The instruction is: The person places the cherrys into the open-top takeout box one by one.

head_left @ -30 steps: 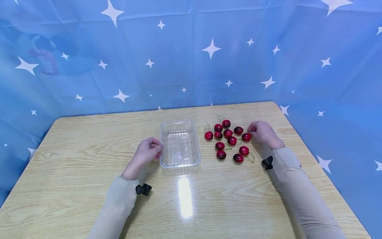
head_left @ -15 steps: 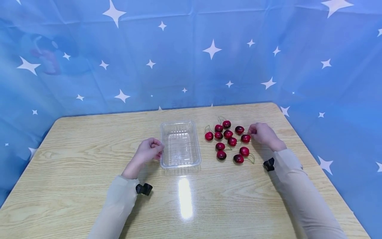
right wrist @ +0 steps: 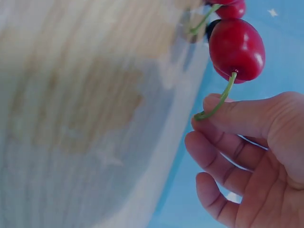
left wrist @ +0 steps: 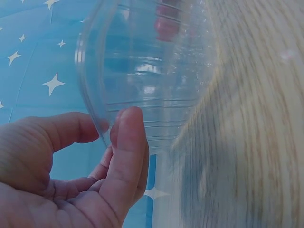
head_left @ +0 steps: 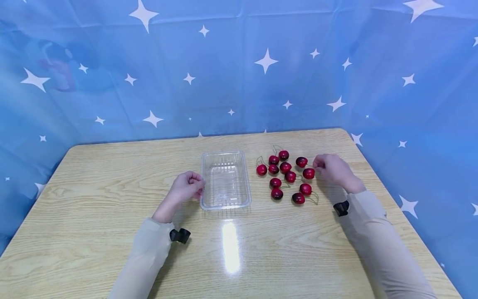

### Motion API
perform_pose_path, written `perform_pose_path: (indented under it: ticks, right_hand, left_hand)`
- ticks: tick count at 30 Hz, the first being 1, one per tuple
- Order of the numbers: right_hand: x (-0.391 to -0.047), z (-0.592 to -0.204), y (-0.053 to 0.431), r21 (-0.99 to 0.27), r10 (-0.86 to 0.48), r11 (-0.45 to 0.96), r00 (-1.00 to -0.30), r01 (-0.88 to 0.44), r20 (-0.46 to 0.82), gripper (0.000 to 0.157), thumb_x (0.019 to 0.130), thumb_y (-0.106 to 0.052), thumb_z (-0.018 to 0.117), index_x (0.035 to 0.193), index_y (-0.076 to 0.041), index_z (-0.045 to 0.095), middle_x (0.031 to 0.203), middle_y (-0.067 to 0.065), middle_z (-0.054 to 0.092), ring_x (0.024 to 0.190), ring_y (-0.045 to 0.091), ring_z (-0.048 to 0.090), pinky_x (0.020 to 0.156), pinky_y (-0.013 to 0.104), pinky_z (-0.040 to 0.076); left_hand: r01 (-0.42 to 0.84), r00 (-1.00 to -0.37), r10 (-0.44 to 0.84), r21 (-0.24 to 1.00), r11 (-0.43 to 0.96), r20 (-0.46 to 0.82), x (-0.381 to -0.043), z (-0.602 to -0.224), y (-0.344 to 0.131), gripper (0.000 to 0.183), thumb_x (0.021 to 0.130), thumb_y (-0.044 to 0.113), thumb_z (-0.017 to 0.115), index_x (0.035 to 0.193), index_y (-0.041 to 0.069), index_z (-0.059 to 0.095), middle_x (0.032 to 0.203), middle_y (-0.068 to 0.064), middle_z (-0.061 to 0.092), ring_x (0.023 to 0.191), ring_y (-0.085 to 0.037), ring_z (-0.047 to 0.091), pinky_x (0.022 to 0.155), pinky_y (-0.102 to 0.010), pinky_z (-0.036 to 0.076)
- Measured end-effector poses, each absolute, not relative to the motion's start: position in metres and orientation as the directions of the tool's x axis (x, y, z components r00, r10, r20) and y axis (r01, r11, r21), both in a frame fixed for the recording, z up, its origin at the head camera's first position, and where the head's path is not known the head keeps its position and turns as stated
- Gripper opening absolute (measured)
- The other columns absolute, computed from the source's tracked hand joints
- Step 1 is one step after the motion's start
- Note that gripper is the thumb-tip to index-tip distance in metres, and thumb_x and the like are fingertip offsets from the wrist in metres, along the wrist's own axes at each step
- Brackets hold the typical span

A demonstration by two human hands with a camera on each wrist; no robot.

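A clear plastic container lies on the table. My left hand pinches its left rim between thumb and fingers; in the left wrist view the fingertips lie against the container's wall. To the right, my right hand pinches a thin green stem between thumb and index finger. A shiny red cherry hangs from that stem in the right wrist view. In the head view two cherries, a dark one and a redder one, lie right by the fingertips.
Several more red cherries with green stems lie in a loose group between the container and my right hand. The wood-grain table ends at a blue star-printed cloth behind and at the sides.
My right hand has shifted slightly right, and the dark cherry near its fingertips has moved a little right too. My left hand stays on the container's rim.
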State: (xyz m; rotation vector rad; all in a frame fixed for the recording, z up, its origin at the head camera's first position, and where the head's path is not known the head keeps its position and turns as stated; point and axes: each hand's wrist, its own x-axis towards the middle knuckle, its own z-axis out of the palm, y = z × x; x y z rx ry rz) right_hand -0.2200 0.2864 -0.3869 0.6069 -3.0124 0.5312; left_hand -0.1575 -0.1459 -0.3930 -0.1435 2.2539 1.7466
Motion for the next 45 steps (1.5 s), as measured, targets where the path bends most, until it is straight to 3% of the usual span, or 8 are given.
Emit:
perform_pose_path:
  ticks: [45]
  right_hand:
    - [-0.207, -0.345, 0.234, -0.312, -0.424, 0.848, -0.901, -0.429, 0.088, 0.004, 0.088, -0.004, 0.06, 0.086, -0.005, 0.063, 0.078, 0.005, 0.063, 0.07, 0.021, 0.058, 0.062, 0.042, 0.048]
  left_hand:
    - [-0.238, -0.961, 0.074, 0.932, 0.274, -0.268, -0.156, -0.394, -0.144, 0.013, 0.092, 0.003, 0.053, 0.1, -0.007, 0.05, 0.072, -0.006, 0.054, 0.06, -0.012, 0.057, 0.06, -0.029, 0.057]
